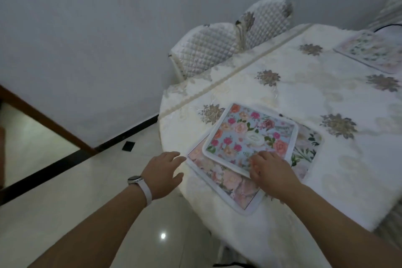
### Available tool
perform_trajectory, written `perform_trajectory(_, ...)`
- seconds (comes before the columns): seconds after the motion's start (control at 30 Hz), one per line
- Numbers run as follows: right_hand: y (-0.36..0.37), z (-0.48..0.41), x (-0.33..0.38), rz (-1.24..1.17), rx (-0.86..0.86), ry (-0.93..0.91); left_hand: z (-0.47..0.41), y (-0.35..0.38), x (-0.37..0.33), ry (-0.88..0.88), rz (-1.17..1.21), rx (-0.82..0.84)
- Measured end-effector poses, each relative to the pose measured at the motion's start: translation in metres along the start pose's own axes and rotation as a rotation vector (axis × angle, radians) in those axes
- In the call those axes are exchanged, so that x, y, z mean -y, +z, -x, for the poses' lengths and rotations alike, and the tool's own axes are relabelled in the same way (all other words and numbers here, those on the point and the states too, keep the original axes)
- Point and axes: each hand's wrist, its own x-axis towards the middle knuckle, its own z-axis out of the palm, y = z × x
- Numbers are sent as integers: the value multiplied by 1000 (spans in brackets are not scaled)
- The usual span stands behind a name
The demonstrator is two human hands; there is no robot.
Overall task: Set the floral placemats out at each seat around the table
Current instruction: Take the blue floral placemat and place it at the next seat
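Note:
A stack of floral placemats lies near the table's close corner. The top one (245,135) is pale blue with pink and orange roses and a white border. Under it a pink-toned placemat (226,183) sticks out toward me, and a third, white with green leaves (306,148), shows at the right. My right hand (272,172) rests on the near edge of the blue placemat, fingers curled over the border. My left hand (164,169), fingers spread and holding nothing, hovers just left of the stack at the table edge. Another pale floral placemat (374,50) lies flat at the far right.
The table (304,98) wears a cream embroidered cloth with brown flower motifs. Two chairs with quilted white covers (208,50) (267,22) stand at the far side against a grey wall. Glossy tile floor (65,213) lies to the left and below.

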Motion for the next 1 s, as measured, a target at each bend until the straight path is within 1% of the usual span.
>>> perform_trajectory(0.13,-2,-16,-34,-70,-8,161,-49,6,-3,98,-4,88)
perform_trajectory(0.2,2,-19,-47,-121,16,259,-69,10,-4,109,17,150)
perform_trajectory(0.33,19,-17,-56,-228,42,403,-105,24,-7,208,-9,228)
perform_trajectory(0.4,28,-17,-56,-290,41,475,-125,29,-7,196,7,299)
perform_trajectory(0.53,40,-18,-47,-445,55,633,-163,32,-5,88,209,377)
perform_trajectory(0.6,42,-20,-38,-505,43,703,-180,36,-1,79,241,431)
perform_trajectory(0.7,44,-29,-27,-555,-4,781,-204,44,3,97,283,451)
perform_trajectory(0.8,44,-41,-21,-624,-83,876,-226,45,2,77,425,419)
perform_trajectory(0.93,39,-54,-18,-769,-256,1022,-246,46,2,20,673,374)
perform_trajectory(1.0,34,-59,-16,-876,-341,1102,-252,46,3,-6,748,381)
